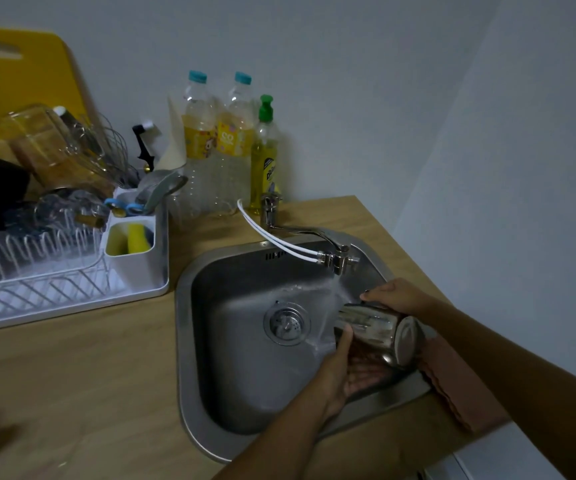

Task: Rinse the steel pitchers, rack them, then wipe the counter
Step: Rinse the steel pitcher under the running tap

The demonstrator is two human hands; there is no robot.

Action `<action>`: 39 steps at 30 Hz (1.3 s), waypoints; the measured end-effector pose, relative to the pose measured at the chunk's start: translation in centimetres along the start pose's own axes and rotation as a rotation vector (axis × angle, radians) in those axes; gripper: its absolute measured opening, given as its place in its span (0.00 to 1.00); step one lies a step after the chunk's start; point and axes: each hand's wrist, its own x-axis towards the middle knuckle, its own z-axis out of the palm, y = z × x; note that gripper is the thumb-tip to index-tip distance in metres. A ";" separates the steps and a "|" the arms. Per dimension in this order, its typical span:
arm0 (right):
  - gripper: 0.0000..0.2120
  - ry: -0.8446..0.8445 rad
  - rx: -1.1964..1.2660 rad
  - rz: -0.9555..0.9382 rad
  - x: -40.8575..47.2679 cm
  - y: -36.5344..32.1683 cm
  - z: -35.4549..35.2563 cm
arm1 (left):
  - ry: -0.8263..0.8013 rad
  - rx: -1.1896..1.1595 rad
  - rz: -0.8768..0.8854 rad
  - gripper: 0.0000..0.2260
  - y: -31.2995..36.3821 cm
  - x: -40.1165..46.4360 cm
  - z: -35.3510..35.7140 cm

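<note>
Both hands are working inside the square stainless-steel sink [231, 341]: the right hand [397, 296] is gripping a shiny steel pitcher [380, 330] lying on its side under the running chrome tap [338, 258], while the left hand [348, 368] is cupping it from below, thumb on its rim. The pale wooden table [89, 375] is meeting grey walls in a corner. A white dish rack [134, 271] is holding glassware, a whisk and yellow sponges. Two clear bottles [217, 140] and a yellow dish-soap bottle [264, 161] are standing behind; their labels are unreadable.
</note>
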 end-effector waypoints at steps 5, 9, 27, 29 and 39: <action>0.14 0.006 0.234 0.082 0.4 1.5 2.6 | 0.156 0.034 0.019 0.24 1.8 0.2 -2.9; 0.14 0.013 0.611 0.146 1.0 2.4 5.4 | 0.258 0.081 0.033 0.25 4.0 0.5 -5.6; 0.23 -0.376 1.216 0.294 -0.8 4.8 7.8 | 0.199 0.591 0.412 0.17 6.0 0.2 -5.8; 0.20 -0.343 1.212 0.244 -1.2 4.9 7.5 | 0.152 0.596 0.428 0.17 5.7 -0.3 -5.8; 0.15 0.126 0.381 -0.295 -4.3 3.3 8.2 | 0.251 0.105 0.237 0.12 5.4 0.7 -6.5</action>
